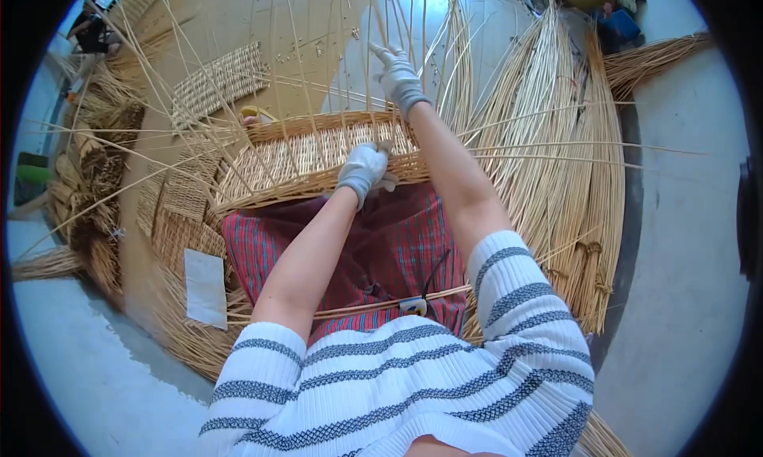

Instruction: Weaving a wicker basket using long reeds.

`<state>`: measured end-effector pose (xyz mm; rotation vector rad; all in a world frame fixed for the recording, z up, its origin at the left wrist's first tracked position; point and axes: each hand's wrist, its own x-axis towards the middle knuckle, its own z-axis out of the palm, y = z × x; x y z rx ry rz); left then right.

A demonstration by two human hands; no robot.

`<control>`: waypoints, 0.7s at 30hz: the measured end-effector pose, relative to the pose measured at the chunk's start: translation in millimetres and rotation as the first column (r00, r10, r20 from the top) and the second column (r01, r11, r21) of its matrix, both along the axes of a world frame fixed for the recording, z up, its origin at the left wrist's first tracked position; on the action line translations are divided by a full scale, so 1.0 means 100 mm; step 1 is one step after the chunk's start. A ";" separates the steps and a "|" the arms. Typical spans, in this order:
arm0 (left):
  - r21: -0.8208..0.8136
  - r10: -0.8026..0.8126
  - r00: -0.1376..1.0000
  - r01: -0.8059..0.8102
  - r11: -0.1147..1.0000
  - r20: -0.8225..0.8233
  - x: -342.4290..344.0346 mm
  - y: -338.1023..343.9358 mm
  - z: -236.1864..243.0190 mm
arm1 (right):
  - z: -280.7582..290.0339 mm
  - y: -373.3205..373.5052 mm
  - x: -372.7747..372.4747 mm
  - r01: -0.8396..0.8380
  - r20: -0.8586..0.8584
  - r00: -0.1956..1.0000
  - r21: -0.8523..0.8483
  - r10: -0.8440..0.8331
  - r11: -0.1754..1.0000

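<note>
A partly woven wicker basket (318,147) lies tilted in front of me, with long rods standing out from its edges. My left hand (366,169), in a whitish work glove, is closed over the basket's near rim, right of its middle. Beyond the far rim, at its right end, my right hand (397,75) is raised, gloved as well. Its fingers reach out apart among several upright wicker rods (385,16); no rod clearly sits in its grip. Under the basket a red checked cloth (417,234) covers my lap.
To the right lies a big bundle of pale wicker rods (556,179). Woven panels (218,83) rest on the floor at left, near a white sheet (207,286). Darker bundles (99,179) line the left side. A blue container (620,26) stands at the far right.
</note>
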<state>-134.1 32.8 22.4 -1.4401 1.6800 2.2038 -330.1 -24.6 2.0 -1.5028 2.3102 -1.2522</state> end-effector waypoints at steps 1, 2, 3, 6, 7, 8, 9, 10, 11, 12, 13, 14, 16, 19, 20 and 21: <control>0.015 -0.005 1.000 0.005 1.000 0.023 -0.01 0.01 0.03 | -0.10 -0.16 -0.04 0.078 -0.011 0.997 -0.119 -0.080 0.990; -0.039 0.009 0.999 -0.007 0.999 0.045 -0.03 0.01 0.06 | -0.18 -0.25 -0.05 0.207 0.317 0.938 -0.187 -0.140 0.960; -0.053 -0.020 0.997 0.024 0.998 0.070 -0.05 0.00 0.09 | -0.18 -0.31 -0.05 0.400 0.626 0.750 -0.175 -0.212 0.900; -0.055 -0.033 0.994 0.039 0.998 0.107 -0.09 0.00 0.14 | 0.07 -0.14 0.08 0.488 0.727 0.677 -0.321 -0.119 0.812; -0.035 -0.074 0.988 0.079 0.996 0.134 -0.08 -0.01 0.13 | 0.22 0.02 0.16 0.416 0.515 0.840 -0.408 -0.171 0.812; -0.066 -0.090 0.986 0.100 0.993 0.139 -0.07 0.00 0.12 | 0.34 0.25 0.25 0.363 0.390 0.907 -0.527 -0.161 0.769; -0.166 -0.170 0.970 0.199 0.966 0.176 -0.05 -0.02 0.09 | 0.44 0.50 0.33 0.251 0.291 0.952 -0.568 -0.094 0.784; -0.230 -0.252 0.950 0.292 0.928 0.187 -0.04 -0.01 0.05 | 0.47 0.82 0.38 0.245 0.001 0.958 -0.523 -0.287 0.817; -0.257 -0.243 0.933 0.311 0.915 0.266 -0.02 -0.02 0.01 | 0.47 1.17 0.44 0.351 -0.059 0.909 -0.425 -0.412 0.834; -0.183 -0.157 0.972 0.189 0.965 0.176 -0.01 0.01 -0.02 | 0.44 1.41 0.44 0.378 -0.014 0.909 -0.393 -0.417 0.838; -0.187 -0.118 0.976 0.152 0.971 0.182 0.00 0.02 -0.04 | 0.38 1.64 0.46 0.413 0.136 0.910 -0.374 -0.391 0.831; -0.160 -0.102 0.983 0.126 0.979 0.150 0.00 0.04 -0.04 | 0.34 1.80 0.41 0.412 0.316 0.895 -0.319 -0.314 0.853; -0.093 0.031 0.995 -0.040 0.995 -0.094 -0.04 0.08 -0.03 | 0.27 1.99 0.35 0.417 0.604 0.782 -0.319 -0.157 0.851; 0.077 0.201 0.950 -0.188 0.979 -0.241 -0.17 0.18 0.01 | 0.30 2.00 0.32 0.428 0.562 0.790 -0.220 -0.245 0.877; 0.118 0.187 0.947 -0.161 0.980 -0.261 -0.22 0.18 0.01 | 0.33 1.99 0.38 0.462 0.565 0.766 -0.155 -0.305 0.873; 0.038 0.223 0.957 -0.220 0.975 -0.185 -0.27 0.19 0.00 | 0.37 1.95 0.41 0.463 0.357 0.843 -0.102 -0.402 0.880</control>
